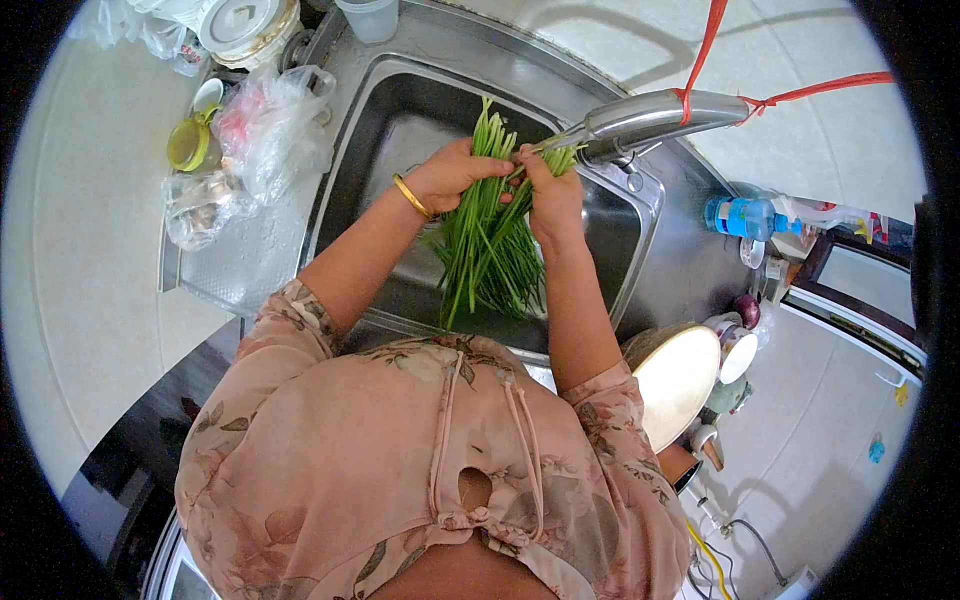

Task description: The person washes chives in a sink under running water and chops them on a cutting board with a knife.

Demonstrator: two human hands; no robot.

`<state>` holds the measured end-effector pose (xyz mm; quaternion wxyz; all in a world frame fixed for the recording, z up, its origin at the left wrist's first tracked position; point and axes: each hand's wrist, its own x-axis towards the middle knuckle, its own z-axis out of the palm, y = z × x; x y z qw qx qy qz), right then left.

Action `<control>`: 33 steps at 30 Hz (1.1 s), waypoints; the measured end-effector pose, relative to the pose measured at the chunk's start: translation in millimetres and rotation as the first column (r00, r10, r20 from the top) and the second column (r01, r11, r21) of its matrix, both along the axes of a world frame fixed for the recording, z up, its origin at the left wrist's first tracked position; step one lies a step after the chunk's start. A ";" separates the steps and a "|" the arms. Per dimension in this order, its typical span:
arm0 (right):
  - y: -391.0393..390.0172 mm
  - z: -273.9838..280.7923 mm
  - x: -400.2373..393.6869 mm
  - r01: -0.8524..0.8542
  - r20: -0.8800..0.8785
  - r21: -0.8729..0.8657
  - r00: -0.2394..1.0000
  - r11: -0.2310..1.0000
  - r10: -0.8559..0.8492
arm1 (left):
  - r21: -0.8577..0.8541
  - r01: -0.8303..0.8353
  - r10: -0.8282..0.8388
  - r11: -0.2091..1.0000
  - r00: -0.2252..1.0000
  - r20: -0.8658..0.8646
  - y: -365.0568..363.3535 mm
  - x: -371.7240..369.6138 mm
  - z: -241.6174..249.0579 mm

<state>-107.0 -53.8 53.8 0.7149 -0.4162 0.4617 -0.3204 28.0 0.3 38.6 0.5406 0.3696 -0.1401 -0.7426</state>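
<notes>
A bunch of green chives [480, 245] hangs over the steel sink [385, 130], pale stem ends up and long leaves down. My left hand [455, 175], with a gold bangle at its wrist, is closed round one part of the bunch. Close beside it, my right hand [552, 195] grips another part near the stem ends. Both sets of fingers almost meet at the top of the leaves, and some fingertips are hidden by the stems. Just above my right hand is the spout of the metal faucet [660, 120], tied with red string.
Plastic bags [275, 130] and a yellow-lidded jar [190, 145] crowd the left drainboard. A clear tub [370, 18] stands at the back edge. On the right are a blue bottle [745, 217], a red onion [745, 308] and a round cutting board [680, 385].
</notes>
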 end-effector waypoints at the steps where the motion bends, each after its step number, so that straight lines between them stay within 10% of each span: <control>1: 0.4 -4.2 0.7 -0.005 -0.029 -0.036 1.000 0.999 0.004 | -0.010 0.002 -0.002 1.000 1.000 0.010 0.4 -0.3 -1.3; 30: -2.6 -2.1 5.5 0.178 0.038 0.132 0.982 0.975 -0.185 | -0.126 0.021 0.010 0.992 0.971 0.241 2.5 -5.8 -11.3; 33: -5.8 7.3 7.2 0.315 0.071 0.039 0.946 0.948 -0.317 | -0.050 0.251 -0.162 0.967 0.751 0.641 8.6 -4.5 1.4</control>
